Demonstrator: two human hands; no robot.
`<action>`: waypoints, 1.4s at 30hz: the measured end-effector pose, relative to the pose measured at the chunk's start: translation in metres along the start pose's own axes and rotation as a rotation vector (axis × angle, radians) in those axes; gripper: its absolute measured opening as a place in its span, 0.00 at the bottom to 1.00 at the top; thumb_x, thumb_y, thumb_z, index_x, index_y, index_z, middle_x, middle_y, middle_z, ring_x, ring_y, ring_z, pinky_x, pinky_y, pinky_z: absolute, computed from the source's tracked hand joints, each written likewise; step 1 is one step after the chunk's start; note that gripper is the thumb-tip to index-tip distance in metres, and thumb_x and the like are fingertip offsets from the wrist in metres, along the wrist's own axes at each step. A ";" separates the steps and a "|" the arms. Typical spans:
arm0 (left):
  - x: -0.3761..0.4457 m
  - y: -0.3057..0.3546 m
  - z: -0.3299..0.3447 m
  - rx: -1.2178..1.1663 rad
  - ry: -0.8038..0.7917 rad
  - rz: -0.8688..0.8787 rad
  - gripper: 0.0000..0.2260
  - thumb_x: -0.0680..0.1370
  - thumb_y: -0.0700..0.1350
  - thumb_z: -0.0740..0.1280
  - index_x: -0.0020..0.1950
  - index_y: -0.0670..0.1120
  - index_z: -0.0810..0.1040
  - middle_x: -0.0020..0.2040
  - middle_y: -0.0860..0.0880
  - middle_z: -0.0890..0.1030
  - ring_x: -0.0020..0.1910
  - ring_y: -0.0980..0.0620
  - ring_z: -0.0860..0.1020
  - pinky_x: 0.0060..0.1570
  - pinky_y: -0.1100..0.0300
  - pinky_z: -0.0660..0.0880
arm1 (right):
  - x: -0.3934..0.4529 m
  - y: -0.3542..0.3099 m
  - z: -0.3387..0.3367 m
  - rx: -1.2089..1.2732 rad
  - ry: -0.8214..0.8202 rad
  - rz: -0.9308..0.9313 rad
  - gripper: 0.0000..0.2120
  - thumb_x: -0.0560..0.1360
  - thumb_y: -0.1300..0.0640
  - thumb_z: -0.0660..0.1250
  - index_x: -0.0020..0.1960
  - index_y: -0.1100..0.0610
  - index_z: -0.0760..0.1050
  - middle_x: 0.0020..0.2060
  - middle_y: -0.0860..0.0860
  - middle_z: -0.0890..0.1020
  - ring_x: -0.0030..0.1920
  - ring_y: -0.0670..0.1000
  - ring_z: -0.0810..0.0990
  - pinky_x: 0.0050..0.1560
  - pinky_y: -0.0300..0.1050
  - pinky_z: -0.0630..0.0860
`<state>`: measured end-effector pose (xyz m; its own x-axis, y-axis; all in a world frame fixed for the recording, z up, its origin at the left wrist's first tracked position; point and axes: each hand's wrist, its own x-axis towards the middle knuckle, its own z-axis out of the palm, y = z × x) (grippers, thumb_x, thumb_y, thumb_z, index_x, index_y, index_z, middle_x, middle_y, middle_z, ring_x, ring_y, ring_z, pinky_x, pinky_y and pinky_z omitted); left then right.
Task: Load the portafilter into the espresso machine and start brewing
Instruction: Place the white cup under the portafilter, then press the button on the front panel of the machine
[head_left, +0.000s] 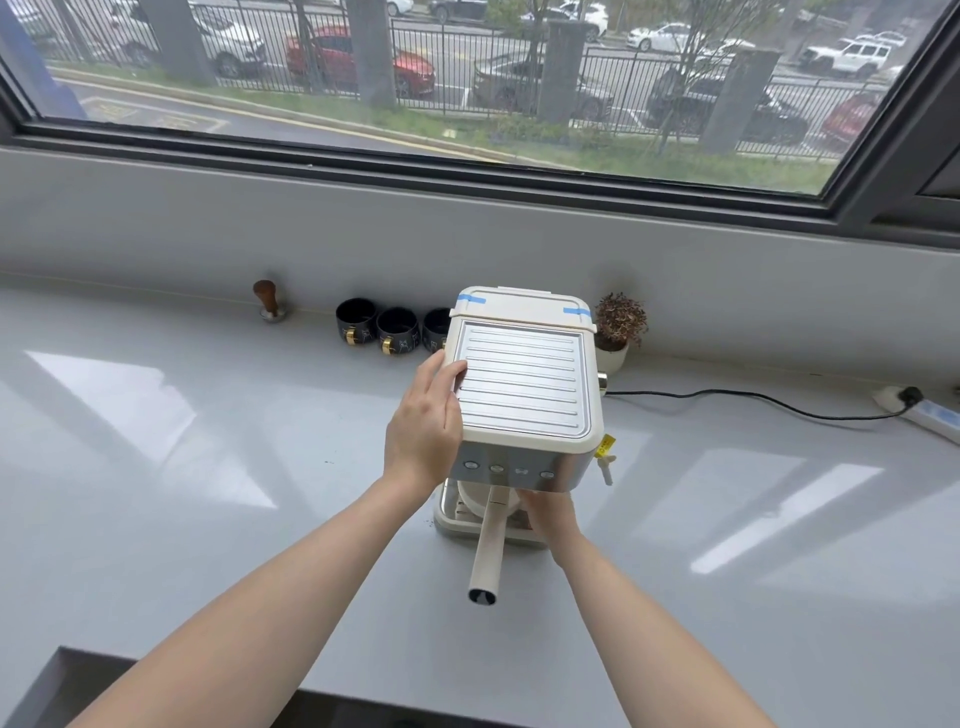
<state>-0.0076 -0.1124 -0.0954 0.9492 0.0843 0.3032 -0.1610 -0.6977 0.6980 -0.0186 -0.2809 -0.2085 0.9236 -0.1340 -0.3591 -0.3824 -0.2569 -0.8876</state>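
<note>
Cream plastic and ribbed steel under the left hand (426, 415): it lies flat against the left edge of the espresso machine (524, 389), fingers together and extended, fingertips resting on the rim of the metal top tray, thumb side down along the machine's flank. Nothing is pinched — it is a bracing press.

Right hand (545, 512) is tucked under the front overhang of the machine, just right of the portafilter (491, 540). Its fingers are hidden by the housing; cannot tell whether they are curled or spread, or what they touch.

Portafilter: head up beneath the button panel, cream handle projecting straight toward the viewer, clear of the counter, dark open end facing the camera. The handle runs between the two forearms, close beside the right wrist, not gripped along its visible length. Below its head sits the drip tray (447, 519).

Four round buttons (509, 470) line the steel front — none covered by a hand. Steam wand (607, 465) hangs at the right corner with a yellow tag.

Outward along the grey counter (208, 467): three dark cups (397, 330) behind the machine's left, a wood-handled tamper (268, 301) further left, a small potted plant (618, 327) at the right rear, black power cord (753, 402) running to a power strip (924, 413).
</note>
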 end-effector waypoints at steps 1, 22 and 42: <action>0.000 0.000 0.000 0.003 -0.001 -0.002 0.21 0.76 0.45 0.50 0.67 0.51 0.69 0.74 0.53 0.64 0.67 0.52 0.69 0.50 0.54 0.74 | -0.002 0.001 -0.001 -0.033 0.029 -0.020 0.15 0.75 0.53 0.67 0.57 0.60 0.71 0.52 0.63 0.79 0.49 0.63 0.76 0.51 0.57 0.77; -0.001 -0.006 -0.002 -0.078 -0.061 -0.016 0.22 0.76 0.48 0.48 0.69 0.53 0.69 0.76 0.52 0.62 0.70 0.52 0.66 0.57 0.50 0.72 | -0.051 -0.082 -0.056 -0.328 0.447 -0.742 0.19 0.77 0.43 0.55 0.53 0.53 0.79 0.59 0.50 0.76 0.61 0.50 0.71 0.57 0.30 0.62; -0.005 -0.001 -0.005 -0.229 -0.060 -0.076 0.20 0.76 0.52 0.50 0.64 0.56 0.74 0.76 0.57 0.61 0.64 0.56 0.70 0.53 0.60 0.66 | -0.039 -0.038 -0.039 -0.368 0.360 -0.944 0.33 0.64 0.51 0.78 0.61 0.49 0.63 0.72 0.54 0.59 0.73 0.61 0.63 0.61 0.59 0.75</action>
<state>-0.0139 -0.1087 -0.0944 0.9742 0.0827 0.2100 -0.1395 -0.5112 0.8481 -0.0413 -0.3032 -0.1492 0.8109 0.0109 0.5851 0.4411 -0.6683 -0.5989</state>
